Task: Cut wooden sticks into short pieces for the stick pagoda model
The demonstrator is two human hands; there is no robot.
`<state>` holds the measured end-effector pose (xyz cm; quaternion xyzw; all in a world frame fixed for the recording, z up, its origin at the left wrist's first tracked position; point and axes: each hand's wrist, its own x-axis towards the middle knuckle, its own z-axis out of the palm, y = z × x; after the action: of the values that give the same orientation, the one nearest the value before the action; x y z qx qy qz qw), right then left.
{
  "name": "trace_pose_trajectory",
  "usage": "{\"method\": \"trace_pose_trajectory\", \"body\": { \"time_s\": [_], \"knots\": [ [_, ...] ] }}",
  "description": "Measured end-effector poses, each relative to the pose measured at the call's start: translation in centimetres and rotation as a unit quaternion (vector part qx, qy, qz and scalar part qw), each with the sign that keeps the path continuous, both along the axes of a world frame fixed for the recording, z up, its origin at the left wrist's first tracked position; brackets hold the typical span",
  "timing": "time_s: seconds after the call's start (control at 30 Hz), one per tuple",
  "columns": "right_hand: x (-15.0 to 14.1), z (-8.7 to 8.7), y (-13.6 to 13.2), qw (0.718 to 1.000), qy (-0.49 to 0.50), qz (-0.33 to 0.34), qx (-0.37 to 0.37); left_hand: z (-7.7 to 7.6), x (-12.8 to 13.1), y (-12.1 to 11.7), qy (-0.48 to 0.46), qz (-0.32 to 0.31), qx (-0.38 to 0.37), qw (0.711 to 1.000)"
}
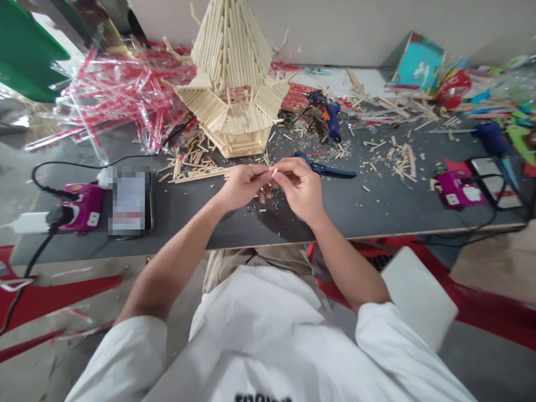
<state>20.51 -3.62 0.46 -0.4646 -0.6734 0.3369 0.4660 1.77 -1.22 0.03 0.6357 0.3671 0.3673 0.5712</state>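
Just above the table's front part, my left hand (243, 187) and my right hand (305, 190) meet at the fingertips, both closed in a pinch. Between them shows the pale end of a small wooden stick (274, 172); the fingers hide most of it. Behind my hands stands a tower-like model (230, 56) built of thin wooden sticks, with a flared lower roof and a stepped base. Blue-handled cutters (335, 170) lie beside my right hand. Loose wooden sticks (201, 174) lie near my left hand.
A blue glue gun (333, 120) rests behind the cutters among wood scraps. Clear and red plastic wrappers (121, 89) are heaped at back left. A phone (129, 201) and a purple power adapter (81, 206) lie left; another purple adapter (460, 188) is at right, with cables around.
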Motion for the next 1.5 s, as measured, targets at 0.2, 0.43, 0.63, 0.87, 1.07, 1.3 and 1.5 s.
{"method": "trace_pose_trajectory", "body": {
  "time_s": [0.2, 0.43, 0.63, 0.87, 1.07, 1.3, 1.5],
  "knots": [
    [1.6, 1.0, 0.7, 0.998, -0.034, 0.050, 0.033, -0.4, -0.8, 0.7, 0.062, 0.085, 0.046, 0.993],
    [2.9, 2.0, 2.4, 0.986, -0.132, 0.101, 0.017, 0.5, -0.6, 0.5, 0.009, 0.026, -0.030, 0.999],
    [2.7, 2.5, 3.3, 0.985, -0.084, 0.140, -0.050, 0.9, -0.9, 0.3, -0.011, -0.026, -0.107, 0.994],
    [2.7, 2.0, 4.2, 0.960, 0.067, 0.201, -0.182, 1.1, -1.1, 0.3, -0.003, -0.076, -0.136, 0.988],
    [2.1, 0.4, 4.2, 0.934, 0.183, 0.170, -0.257, 1.1, -1.1, 0.3, -0.013, -0.068, -0.134, 0.989],
    [1.9, -0.5, 4.6, 0.944, 0.167, 0.159, -0.236, 0.5, -0.4, 0.2, -0.019, 0.001, -0.119, 0.993],
    [1.8, -0.4, 4.7, 0.926, 0.218, 0.168, -0.257, -0.1, -0.1, 0.2, -0.057, -0.001, -0.130, 0.990]
  ]
}}
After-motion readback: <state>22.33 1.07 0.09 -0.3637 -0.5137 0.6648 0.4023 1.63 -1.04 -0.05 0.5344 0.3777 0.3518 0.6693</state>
